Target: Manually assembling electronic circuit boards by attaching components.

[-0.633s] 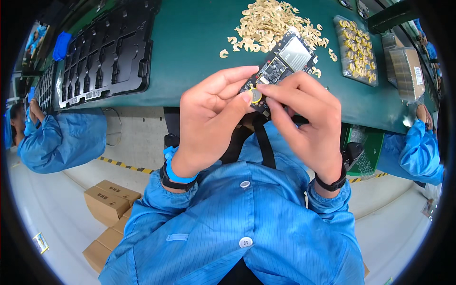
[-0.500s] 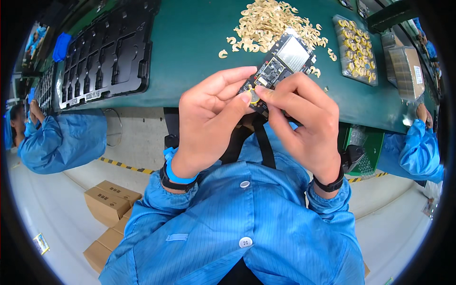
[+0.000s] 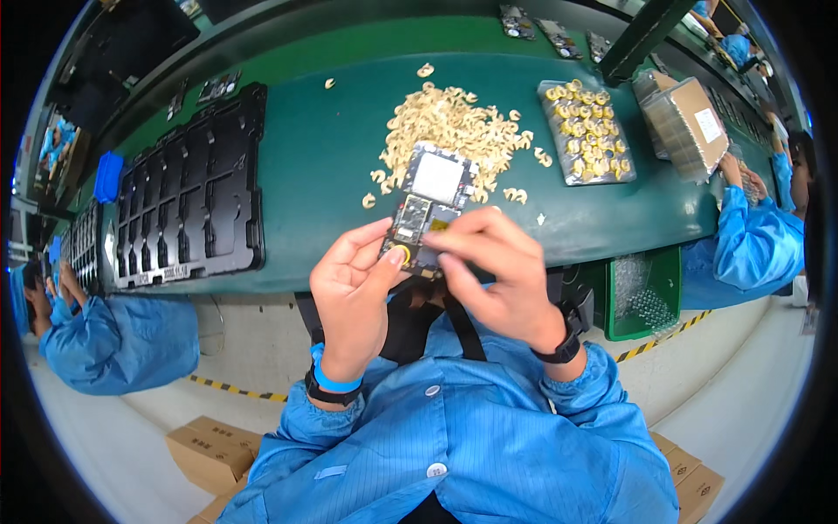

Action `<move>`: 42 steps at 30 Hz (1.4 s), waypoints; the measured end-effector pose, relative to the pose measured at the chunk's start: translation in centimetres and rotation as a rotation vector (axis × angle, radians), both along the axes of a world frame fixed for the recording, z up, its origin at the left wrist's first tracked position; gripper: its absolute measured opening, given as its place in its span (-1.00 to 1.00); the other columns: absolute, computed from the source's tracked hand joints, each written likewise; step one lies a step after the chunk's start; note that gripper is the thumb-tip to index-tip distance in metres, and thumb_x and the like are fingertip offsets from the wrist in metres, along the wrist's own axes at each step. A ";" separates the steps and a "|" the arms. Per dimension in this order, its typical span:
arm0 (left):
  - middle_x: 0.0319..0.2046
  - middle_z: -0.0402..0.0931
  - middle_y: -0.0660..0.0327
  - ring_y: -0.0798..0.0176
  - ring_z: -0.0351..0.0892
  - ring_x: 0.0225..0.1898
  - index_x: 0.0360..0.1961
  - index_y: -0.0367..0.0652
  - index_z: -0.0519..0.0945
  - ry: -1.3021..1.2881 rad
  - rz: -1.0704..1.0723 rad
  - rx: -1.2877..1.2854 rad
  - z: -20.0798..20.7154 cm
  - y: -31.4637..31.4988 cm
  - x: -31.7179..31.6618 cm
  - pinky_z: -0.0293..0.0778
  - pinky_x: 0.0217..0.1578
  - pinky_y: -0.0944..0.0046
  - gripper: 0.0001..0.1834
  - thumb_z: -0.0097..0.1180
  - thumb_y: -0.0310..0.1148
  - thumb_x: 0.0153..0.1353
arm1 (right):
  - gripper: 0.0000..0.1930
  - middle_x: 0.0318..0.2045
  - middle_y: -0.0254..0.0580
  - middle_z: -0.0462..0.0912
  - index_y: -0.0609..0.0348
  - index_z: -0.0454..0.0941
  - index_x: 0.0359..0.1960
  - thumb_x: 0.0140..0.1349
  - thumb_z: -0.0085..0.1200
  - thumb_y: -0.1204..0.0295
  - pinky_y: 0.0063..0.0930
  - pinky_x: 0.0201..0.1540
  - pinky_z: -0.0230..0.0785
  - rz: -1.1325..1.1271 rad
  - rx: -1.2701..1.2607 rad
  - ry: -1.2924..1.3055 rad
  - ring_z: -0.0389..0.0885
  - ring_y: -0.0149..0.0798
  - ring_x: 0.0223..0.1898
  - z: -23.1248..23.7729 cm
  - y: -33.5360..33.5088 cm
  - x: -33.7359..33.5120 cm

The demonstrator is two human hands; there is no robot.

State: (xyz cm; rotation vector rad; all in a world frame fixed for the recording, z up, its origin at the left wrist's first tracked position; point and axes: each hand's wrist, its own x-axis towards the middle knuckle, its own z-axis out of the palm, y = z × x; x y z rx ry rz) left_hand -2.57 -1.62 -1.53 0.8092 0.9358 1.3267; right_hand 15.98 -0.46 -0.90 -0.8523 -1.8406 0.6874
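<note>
My left hand [image 3: 353,284] grips the lower left edge of a dark circuit board [image 3: 425,212], its thumb pressed on a yellow-ringed coin cell [image 3: 401,252]. The board is tilted, with a large silvery-white panel [image 3: 436,177] on its upper part. My right hand [image 3: 502,275] is at the board's lower right side, index finger and thumb a little apart over its edge. I see nothing held between those fingers, and whether they touch the board is unclear. Past the board's top lies a heap of small beige C-shaped pieces [image 3: 454,118].
A clear tray of yellow-ringed coin cells [image 3: 587,131] sits to the right, near a cardboard-and-plastic stack [image 3: 685,127]. At left is a black compartment tray [image 3: 192,192]. A green bin [image 3: 642,293] stands below the table edge. Co-workers in blue sit on both sides [image 3: 122,345].
My right fingers have moved off the coin cell toward the board's right edge. The left hand keeps its hold, and the board appears more upright. The view has shifted, showing more of the far table.
</note>
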 end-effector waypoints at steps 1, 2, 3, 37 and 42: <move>0.08 0.65 -0.13 0.19 0.73 0.01 0.19 -0.52 0.47 0.034 0.049 0.010 -0.1 0.1 0.0 0.72 -0.02 0.26 -0.64 0.10 -0.71 0.38 | -0.71 -0.30 -0.19 0.58 0.31 0.68 -0.05 0.16 0.30 0.65 -0.45 -0.34 0.46 -0.199 -0.006 0.019 0.58 -0.30 -0.37 -0.1 -0.2 0.3; 0.08 0.64 -0.17 0.11 0.73 0.03 0.17 -0.53 0.45 0.067 0.099 0.019 -0.1 0.2 0.0 0.73 0.03 0.19 -0.64 0.10 -0.72 0.37 | -0.74 -0.31 -0.20 0.60 0.31 0.68 -0.05 0.21 0.31 0.62 -0.51 -0.37 0.44 -0.396 -0.013 0.040 0.56 -0.38 -0.41 -0.2 -0.3 0.5; 0.07 0.65 -0.15 0.13 0.73 0.02 0.17 -0.52 0.45 0.073 0.106 0.039 -0.1 0.4 0.0 0.73 0.02 0.19 -0.65 0.10 -0.71 0.38 | -0.79 -0.40 -0.24 0.61 0.34 0.65 -0.11 0.25 0.33 0.57 -0.56 -0.45 0.41 -0.403 -0.165 0.116 0.52 -0.47 -0.51 -0.1 -0.1 0.2; -0.06 0.69 -0.14 0.02 0.78 -0.06 0.09 -0.49 0.55 0.247 -0.284 0.085 2.2 3.1 1.5 0.70 -0.02 0.17 -0.75 0.08 -0.56 0.47 | -0.58 0.01 0.26 0.72 0.25 0.63 0.02 0.16 0.35 0.32 0.02 0.20 0.53 -1.149 -0.411 -0.470 0.69 0.23 0.10 -2.3 37.1 17.9; -0.06 0.70 -0.15 0.04 0.78 -0.08 0.13 -0.47 0.54 0.333 -0.338 0.066 2.2 4.1 4.4 0.70 -0.05 0.19 -0.72 0.06 -0.52 0.50 | -0.57 -0.22 0.20 0.76 0.44 0.67 -0.18 0.10 0.47 0.28 -0.13 -0.06 0.61 -0.805 -0.082 -0.134 0.78 0.11 -0.16 2.6 28.1 15.1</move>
